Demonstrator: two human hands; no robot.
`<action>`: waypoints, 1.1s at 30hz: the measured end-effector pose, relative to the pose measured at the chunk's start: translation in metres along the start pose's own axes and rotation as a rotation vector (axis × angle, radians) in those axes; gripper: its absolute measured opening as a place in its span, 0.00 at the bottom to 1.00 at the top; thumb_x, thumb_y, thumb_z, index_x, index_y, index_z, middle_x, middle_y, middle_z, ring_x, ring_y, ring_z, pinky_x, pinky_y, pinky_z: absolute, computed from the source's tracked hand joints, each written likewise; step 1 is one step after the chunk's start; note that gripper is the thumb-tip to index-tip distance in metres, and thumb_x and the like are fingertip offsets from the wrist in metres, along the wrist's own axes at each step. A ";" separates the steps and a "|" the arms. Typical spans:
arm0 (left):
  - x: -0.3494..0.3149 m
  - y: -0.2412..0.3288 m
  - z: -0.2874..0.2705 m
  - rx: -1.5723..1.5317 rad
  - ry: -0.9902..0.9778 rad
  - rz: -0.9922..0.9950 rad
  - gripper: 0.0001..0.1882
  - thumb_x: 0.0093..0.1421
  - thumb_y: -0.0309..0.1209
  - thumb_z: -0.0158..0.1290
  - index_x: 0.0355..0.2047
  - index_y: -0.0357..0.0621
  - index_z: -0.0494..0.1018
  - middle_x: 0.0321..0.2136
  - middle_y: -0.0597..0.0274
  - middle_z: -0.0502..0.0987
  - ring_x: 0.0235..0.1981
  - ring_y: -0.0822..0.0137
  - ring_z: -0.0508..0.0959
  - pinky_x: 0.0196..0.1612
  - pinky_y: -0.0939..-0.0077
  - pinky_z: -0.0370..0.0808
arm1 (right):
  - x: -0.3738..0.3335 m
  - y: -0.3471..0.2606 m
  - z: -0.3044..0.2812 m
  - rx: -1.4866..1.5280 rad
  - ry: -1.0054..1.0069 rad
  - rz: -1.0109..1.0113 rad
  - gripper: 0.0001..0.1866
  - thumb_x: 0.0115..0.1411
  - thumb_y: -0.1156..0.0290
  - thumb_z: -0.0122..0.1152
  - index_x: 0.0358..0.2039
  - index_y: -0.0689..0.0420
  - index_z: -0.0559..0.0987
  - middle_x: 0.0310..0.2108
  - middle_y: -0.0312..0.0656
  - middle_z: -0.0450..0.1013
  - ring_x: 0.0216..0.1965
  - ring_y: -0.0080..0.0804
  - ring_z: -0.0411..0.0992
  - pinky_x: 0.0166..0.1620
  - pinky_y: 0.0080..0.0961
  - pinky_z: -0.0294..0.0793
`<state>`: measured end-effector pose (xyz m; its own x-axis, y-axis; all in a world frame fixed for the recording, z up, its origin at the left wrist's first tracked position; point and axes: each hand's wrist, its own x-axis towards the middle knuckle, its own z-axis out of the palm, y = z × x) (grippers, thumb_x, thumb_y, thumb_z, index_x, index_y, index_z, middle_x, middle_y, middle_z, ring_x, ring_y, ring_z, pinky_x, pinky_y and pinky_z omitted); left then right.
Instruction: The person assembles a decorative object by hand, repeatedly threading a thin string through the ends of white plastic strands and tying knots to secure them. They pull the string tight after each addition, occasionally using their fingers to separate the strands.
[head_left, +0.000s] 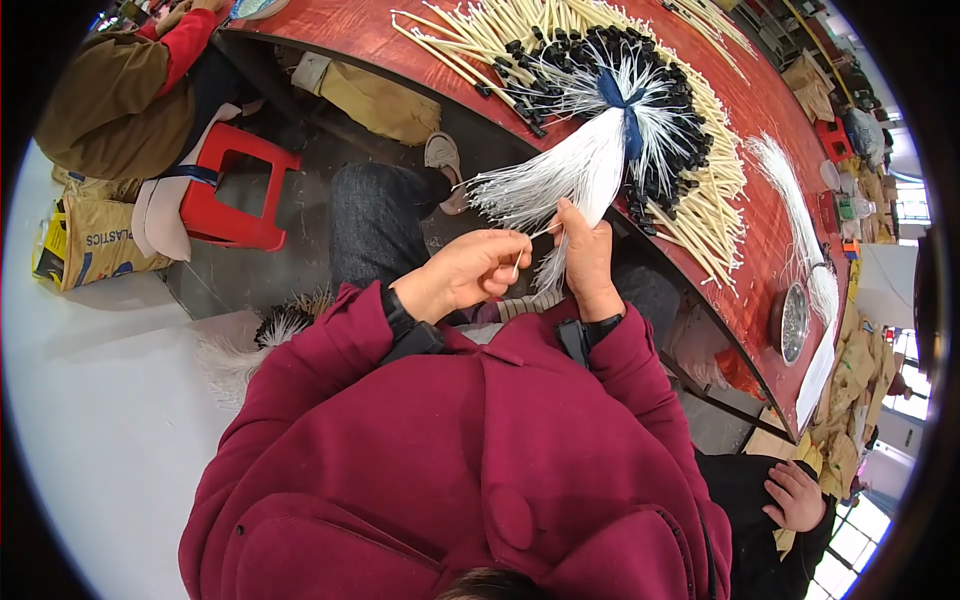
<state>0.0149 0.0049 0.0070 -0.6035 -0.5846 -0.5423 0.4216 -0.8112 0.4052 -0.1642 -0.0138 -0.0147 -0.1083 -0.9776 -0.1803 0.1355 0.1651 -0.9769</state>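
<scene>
My left hand (465,272) is closed in a pinch on a thin white strand (517,264), whose short end sticks out below the fingertips. Beside it, my right hand (585,252) pinches strands between thumb and fingers at the near end of a large bundle of white strands (570,165). A dark blue cloth tie (630,118) gathers that bundle where it lies over the table edge. Beyond the tie the strands fan out into black sleeves (690,125) and cream-coloured sticks (725,185). Loose strand ends hang between my hands, above my lap.
The red table (330,22) runs across the far side. On its right part are another white strand bundle (782,180) and a metal bowl (792,325). A red stool (240,190) and a seated person (120,90) are at left. Another person's hand (797,497) shows lower right.
</scene>
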 end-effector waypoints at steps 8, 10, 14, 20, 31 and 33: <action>-0.026 0.011 0.007 0.405 -0.101 0.146 0.06 0.63 0.30 0.50 0.31 0.41 0.71 0.23 0.70 0.70 0.16 0.82 0.65 0.17 0.90 0.58 | 0.001 0.002 -0.002 -0.015 0.004 0.008 0.14 0.60 0.66 0.56 0.19 0.57 0.76 0.17 0.32 0.70 0.18 0.17 0.63 0.24 0.15 0.60; -0.020 0.014 0.012 0.500 -0.092 0.440 0.06 0.62 0.30 0.51 0.32 0.39 0.72 0.24 0.68 0.72 0.17 0.82 0.67 0.19 0.91 0.60 | 0.002 0.004 -0.001 -0.004 0.007 0.032 0.13 0.60 0.67 0.55 0.21 0.58 0.76 0.16 0.33 0.70 0.17 0.16 0.63 0.23 0.15 0.60; 0.006 0.021 0.054 0.128 0.004 0.491 0.08 0.62 0.30 0.51 0.29 0.39 0.74 0.27 0.66 0.76 0.21 0.81 0.73 0.21 0.90 0.64 | 0.000 0.003 0.006 0.118 0.077 0.067 0.12 0.60 0.66 0.55 0.21 0.58 0.76 0.16 0.33 0.69 0.17 0.16 0.63 0.22 0.15 0.59; 0.030 0.030 0.014 0.903 0.234 0.987 0.06 0.57 0.28 0.55 0.25 0.39 0.75 0.28 0.60 0.79 0.25 0.68 0.78 0.25 0.80 0.71 | 0.001 0.001 -0.004 -0.027 -0.035 0.057 0.11 0.60 0.66 0.54 0.22 0.54 0.74 0.17 0.30 0.68 0.17 0.15 0.61 0.22 0.14 0.57; 0.010 0.014 0.001 1.855 0.308 1.036 0.02 0.51 0.22 0.56 0.23 0.37 0.73 0.23 0.55 0.77 0.23 0.62 0.78 0.26 0.74 0.73 | -0.002 -0.010 0.001 0.001 -0.047 0.104 0.13 0.60 0.66 0.54 0.18 0.52 0.71 0.14 0.29 0.65 0.16 0.15 0.59 0.22 0.14 0.55; 0.009 0.015 0.001 1.424 0.232 0.770 0.05 0.53 0.24 0.55 0.22 0.36 0.73 0.21 0.56 0.77 0.22 0.66 0.79 0.24 0.75 0.73 | -0.001 -0.011 0.000 0.007 -0.066 0.113 0.13 0.59 0.66 0.54 0.18 0.52 0.70 0.14 0.29 0.64 0.16 0.15 0.58 0.21 0.15 0.55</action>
<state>0.0152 -0.0126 0.0092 -0.3942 -0.9172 0.0584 -0.4497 0.2479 0.8581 -0.1657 -0.0146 -0.0038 -0.0274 -0.9593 -0.2810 0.1505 0.2739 -0.9499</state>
